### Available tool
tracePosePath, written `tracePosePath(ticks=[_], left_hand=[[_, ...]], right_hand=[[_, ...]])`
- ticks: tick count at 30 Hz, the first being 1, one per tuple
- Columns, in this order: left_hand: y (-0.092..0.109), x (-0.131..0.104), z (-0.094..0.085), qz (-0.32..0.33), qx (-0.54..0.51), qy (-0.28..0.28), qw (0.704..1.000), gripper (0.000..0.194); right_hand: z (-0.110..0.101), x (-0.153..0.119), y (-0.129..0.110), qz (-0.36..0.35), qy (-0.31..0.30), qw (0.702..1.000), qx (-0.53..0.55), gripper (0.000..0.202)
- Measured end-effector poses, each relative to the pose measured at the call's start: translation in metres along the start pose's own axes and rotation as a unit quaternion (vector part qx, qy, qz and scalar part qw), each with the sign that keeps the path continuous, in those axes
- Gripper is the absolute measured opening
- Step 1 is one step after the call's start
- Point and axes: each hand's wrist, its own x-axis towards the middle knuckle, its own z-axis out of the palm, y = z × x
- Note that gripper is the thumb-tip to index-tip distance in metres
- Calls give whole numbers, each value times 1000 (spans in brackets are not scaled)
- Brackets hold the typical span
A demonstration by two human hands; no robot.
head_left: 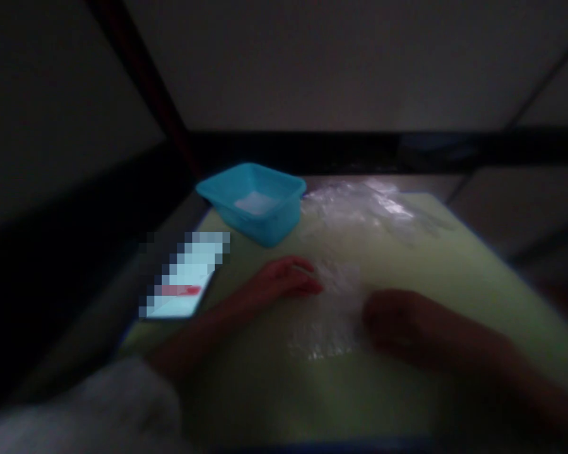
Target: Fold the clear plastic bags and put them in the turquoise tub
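A clear plastic bag (329, 321), crinkled and shiny, lies on the pale yellow-green table top (246, 391) between my hands. Its left side is touched or nearly touched by my left hand (288, 277), whose fingers reach out with a gap between them and hold nothing. At the bag's right edge, my right hand (397, 325) is closed, fingers curled in against the plastic. Dim light and blur hide the fingertips of that hand.
Behind my left hand stands a turquoise plastic basket (277, 224) with something white inside. More clear plastic bags (364, 202) lie heaped at the far edge. A lit tablet-like screen (189, 277), partly pixelated, rests at the left edge. A wall (336, 69) rises behind.
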Motion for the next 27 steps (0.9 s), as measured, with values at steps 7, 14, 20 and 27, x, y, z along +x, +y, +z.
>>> tracePosePath(ticks=[7, 14, 20, 27], left_hand=[[-2, 2, 2, -47, 20, 7, 999, 23], [-7, 3, -2, -45, 29, -6, 999, 28], [-10, 4, -5, -34, 36, -22, 999, 32], [-10, 4, -2, -40, 36, -12, 998, 31]], right_hand=[[8, -4, -4, -35, -13, 991, -132, 25], [26, -9, -11, -71, 10, 968, -240, 19], [41, -9, -14, -75, 34, 963, -257, 22], [40, -6, -12, -70, 23, 967, -245, 23]])
